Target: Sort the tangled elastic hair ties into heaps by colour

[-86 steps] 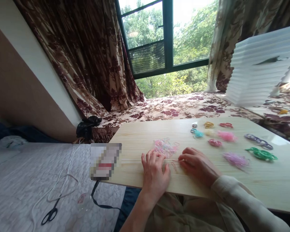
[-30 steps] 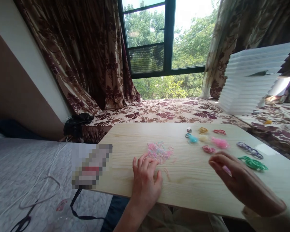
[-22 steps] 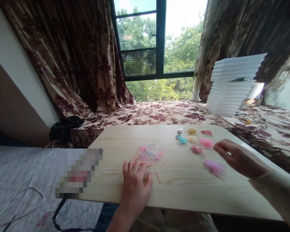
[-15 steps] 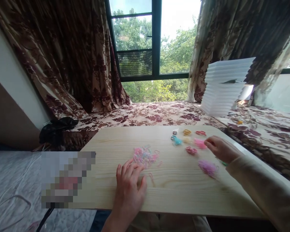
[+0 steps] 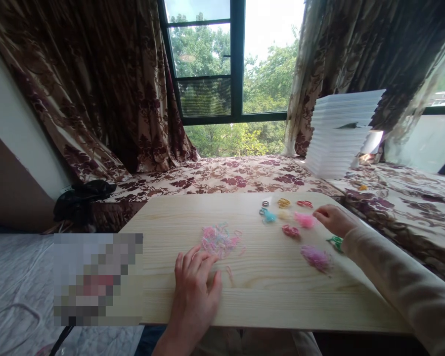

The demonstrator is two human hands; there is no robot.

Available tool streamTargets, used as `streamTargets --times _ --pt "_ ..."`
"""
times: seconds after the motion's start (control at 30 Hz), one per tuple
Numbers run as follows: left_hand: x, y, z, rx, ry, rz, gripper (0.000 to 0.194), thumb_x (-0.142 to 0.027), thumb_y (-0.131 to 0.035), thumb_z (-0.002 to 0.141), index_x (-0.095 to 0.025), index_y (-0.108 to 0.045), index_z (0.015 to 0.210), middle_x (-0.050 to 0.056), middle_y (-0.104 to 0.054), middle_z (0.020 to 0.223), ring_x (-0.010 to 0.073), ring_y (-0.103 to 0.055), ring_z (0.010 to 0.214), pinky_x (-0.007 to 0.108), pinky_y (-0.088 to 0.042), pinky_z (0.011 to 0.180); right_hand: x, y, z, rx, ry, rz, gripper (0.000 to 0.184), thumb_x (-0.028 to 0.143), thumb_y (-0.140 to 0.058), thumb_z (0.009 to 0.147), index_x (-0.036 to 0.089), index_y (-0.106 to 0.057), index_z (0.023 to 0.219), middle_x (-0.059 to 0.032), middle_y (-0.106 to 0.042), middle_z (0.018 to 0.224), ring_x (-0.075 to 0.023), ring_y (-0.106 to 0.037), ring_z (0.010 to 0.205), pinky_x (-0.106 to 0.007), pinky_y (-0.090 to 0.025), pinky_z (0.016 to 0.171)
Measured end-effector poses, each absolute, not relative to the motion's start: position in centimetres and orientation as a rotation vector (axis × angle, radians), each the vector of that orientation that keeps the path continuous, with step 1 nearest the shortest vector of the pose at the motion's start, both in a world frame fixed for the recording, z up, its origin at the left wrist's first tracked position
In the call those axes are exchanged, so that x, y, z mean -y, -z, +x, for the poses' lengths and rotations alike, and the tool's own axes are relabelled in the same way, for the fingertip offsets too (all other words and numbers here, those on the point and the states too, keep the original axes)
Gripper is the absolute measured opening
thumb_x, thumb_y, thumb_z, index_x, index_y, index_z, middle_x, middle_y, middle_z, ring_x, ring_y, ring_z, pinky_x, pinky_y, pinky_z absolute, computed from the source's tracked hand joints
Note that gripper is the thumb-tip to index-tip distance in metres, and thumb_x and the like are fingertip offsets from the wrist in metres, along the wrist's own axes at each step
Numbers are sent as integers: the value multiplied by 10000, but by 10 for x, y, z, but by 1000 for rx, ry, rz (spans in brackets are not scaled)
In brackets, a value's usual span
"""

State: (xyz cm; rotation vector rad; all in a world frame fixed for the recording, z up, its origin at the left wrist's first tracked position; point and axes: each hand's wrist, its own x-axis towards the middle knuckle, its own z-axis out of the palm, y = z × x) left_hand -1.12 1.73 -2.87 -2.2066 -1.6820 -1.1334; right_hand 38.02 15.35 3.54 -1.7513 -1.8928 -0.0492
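Note:
A mixed heap of small pastel elastic bands (image 5: 219, 240) lies on the pale wooden tabletop (image 5: 267, 291). My left hand (image 5: 196, 288) rests flat beside it, fingers spread, fingertips at the heap's near edge. One loose pink band (image 5: 229, 272) lies right of that hand. Over at the right, my right hand (image 5: 333, 220) has its fingers pinched together at the edge of a bright pink band pile (image 5: 304, 220); whatever is between them is too small to see. A lilac band pile (image 5: 315, 258) sits nearer me. Green hair ties (image 5: 334, 243) are partly covered by the right sleeve.
Teal bands (image 5: 269, 216), dark pink ties (image 5: 290, 231), gold ties (image 5: 284, 202) and red ties (image 5: 304, 203) are grouped toward the table's far right. A pixelated object (image 5: 96, 282) covers the left corner. Behind stands a white pleated object (image 5: 341, 136) on a floral-covered ledge (image 5: 237, 175).
My right hand has left the spot beside the mixed heap and moved right and away from me to the pink pile. My left hand stays by the heap. The view has turned right.

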Motion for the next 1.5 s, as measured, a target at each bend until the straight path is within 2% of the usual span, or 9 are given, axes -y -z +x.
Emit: streamTargets --times 0.17,0.33,0.4,0.53,0.67,0.93,1.1,1.27,1.5 --pt "-15 28 -10 1707 1148 -2196 251 -136 -533 812 -223 -662 1008 55 -687 1030 299 -526 1175 582 -291 1087 -111 -61 380 1867 66 -1748 224 435 -531 741 255 -662 711 -88 -703 784 -250 -619 673 -420 -497 652" --pt "-13 21 -8 1745 1163 -2201 242 -135 -522 829 -212 -661 1012 69 -676 1051 292 -507 1189 581 -286 1097 -50 -50 328 1911 -32 -1532 316 498 -505 815 250 -698 851 -87 -732 874 -234 -643 701 -369 -508 620" --pt "-11 18 -7 1761 1160 -2214 249 -133 -526 830 -211 -659 1025 69 -671 1062 287 -498 1199 579 -284 1104 -37 -39 294 1965 -137 -1458 320 496 -510 822 237 -699 825 -68 -724 794 -204 -626 621 -338 -506 569" --pt "-10 14 -7 1786 1154 -2224 250 -133 -539 820 -214 -659 1024 65 -665 1065 283 -493 1209 587 -273 1116 -44 -20 235 2080 -303 -1308 283 375 -477 858 208 -697 800 -64 -703 768 -171 -629 632 -296 -501 580" --pt "-10 14 -7 1812 1161 -2232 240 -143 -537 829 -217 -651 1028 63 -663 1079 282 -487 1221 587 -260 1125 -71 -8 207 2112 -338 -1297 250 303 -486 841 196 -699 768 -63 -676 769 -165 -618 639 -296 -490 601" --pt "-10 12 -8 1825 1161 -2258 238 -158 -531 843 -220 -646 1042 60 -665 1098 282 -477 1232 579 -247 1124 -82 1 198 2116 -283 -1356 283 336 -511 853 212 -764 879 -63 -654 796 -161 -607 668 -289 -462 621" --pt "-10 12 -8 1828 1158 -2257 241 -161 -534 842 -222 -647 1045 59 -669 1090 285 -478 1237 578 -244 1126 -82 1 196 2140 -283 -1374 299 371 -503 864 221 -761 857 -52 -643 786 -160 -589 669 -292 -449 633" --pt "-10 11 -8 1833 1147 -2255 239 -171 -542 839 -224 -653 1044 69 -670 1088 290 -486 1229 582 -249 1122 -82 2 197 2160 -235 -1349 256 329 -500 854 203 -707 769 -52 -638 781 -161 -579 675 -290 -434 629" --pt "-9 8 -7 1840 1144 -2254 237 -167 -532 840 -217 -658 1035 70 -672 1085 289 -483 1233 572 -265 1120 -77 1 196 2250 -204 -1264 263 302 -456 881 194 -658 752 -66 -635 792 -176 -590 719 -309 -442 674"
